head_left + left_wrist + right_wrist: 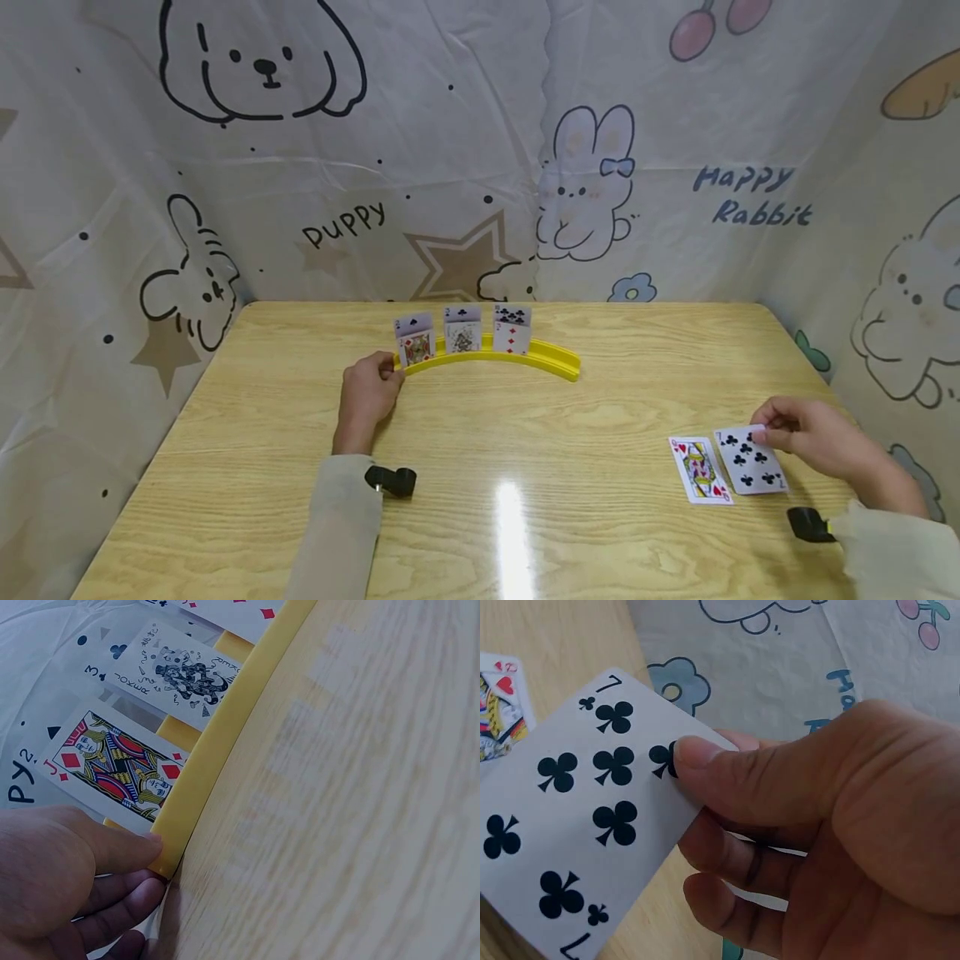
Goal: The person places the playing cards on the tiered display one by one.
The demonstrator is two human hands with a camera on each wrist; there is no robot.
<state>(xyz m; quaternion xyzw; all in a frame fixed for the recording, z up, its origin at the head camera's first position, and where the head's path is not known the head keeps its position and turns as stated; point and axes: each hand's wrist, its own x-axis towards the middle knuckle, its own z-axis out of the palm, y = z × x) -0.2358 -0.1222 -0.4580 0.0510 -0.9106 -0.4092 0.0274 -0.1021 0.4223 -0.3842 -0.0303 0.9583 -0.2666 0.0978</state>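
Observation:
My right hand (pixel 813 433) pinches the seven of clubs (pixel 613 765) by one corner, the thumb lying over its face. Beside it a queen of hearts (pixel 701 471) lies face up on the table. At the left end of a curved yellow card holder (pixel 551 358), my left hand (pixel 369 392) grips the tip between thumb and fingers. Cards stand in the holder in overlapping pairs: a jack of diamonds (pixel 116 769) before a two of spades, a joker (pixel 180 671) before a three of clubs, and a diamond card (pixel 512 339) before another club card.
The wooden table (pixel 450 442) reaches back to a printed cloth (pixel 465 167) that hangs behind and along both sides. A bright glare streak crosses the table's front middle. Black wrist cameras (pixel 392 481) sit on both sleeves.

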